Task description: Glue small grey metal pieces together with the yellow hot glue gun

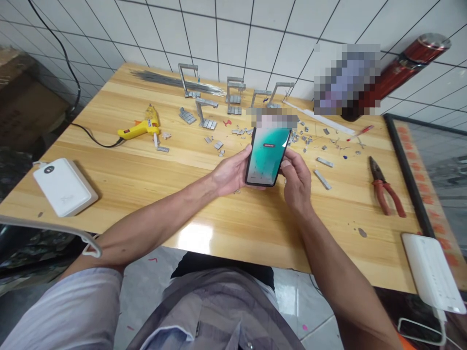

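A smartphone with a lit teal-and-white screen is held up over the middle of the wooden table. My left hand grips it from the left and from below, thumb along its left edge; the other fingers are hidden behind it. Curled fingers of my right hand close on the phone's lower right edge, the thumb bent inward. Behind the phone lie scattered small grey pieces. Several small grey L-shaped stands are set toward the back.
On the left are a yellow glue gun and a white power bank. Pliers with red handles lie at right, near a dark-framed panel. A red flask leans at the back; another white device sits at the right edge.
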Demonstrator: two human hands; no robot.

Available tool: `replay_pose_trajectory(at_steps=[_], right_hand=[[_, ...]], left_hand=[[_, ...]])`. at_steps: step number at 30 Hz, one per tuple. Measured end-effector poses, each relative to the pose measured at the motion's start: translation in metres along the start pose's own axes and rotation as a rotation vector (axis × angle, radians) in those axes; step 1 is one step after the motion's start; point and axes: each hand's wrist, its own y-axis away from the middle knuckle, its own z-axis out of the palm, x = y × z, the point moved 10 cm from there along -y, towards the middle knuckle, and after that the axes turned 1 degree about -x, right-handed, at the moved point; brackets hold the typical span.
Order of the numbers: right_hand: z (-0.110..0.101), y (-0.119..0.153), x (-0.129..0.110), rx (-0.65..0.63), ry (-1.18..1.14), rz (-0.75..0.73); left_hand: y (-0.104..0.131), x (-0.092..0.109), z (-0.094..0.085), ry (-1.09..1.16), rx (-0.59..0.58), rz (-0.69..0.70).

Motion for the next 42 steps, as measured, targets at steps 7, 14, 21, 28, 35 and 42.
replay_pose_trajectory(at_steps=[7, 14, 21, 28, 35, 42], right_hand=[[0.014, 0.003, -0.004, -0.086, -0.063, -0.056], [0.012, 0.002, -0.004, -0.074, -0.034, -0.041], [0.014, 0.001, 0.008, -0.098, -0.053, 0.0], [0.022, 0.003, 0.008, -0.138, -0.1, 0.023], [0.024, 0.003, 0.013, -0.114, -0.038, 0.058], [0.02, 0.002, 0.003, -0.161, -0.104, 0.055]], left_hand=[[0.0, 0.004, -0.003, -0.026, 0.037, 0.034], [-0.001, 0.002, 0.0, -0.042, 0.005, 0.033], [0.0, 0.001, -0.003, -0.033, 0.054, 0.016], [-0.001, 0.002, 0.0, -0.058, 0.061, 0.035], [-0.002, -0.002, -0.003, -0.007, 0.043, 0.039], [0.0, 0.001, -0.003, -0.065, 0.065, 0.048]])
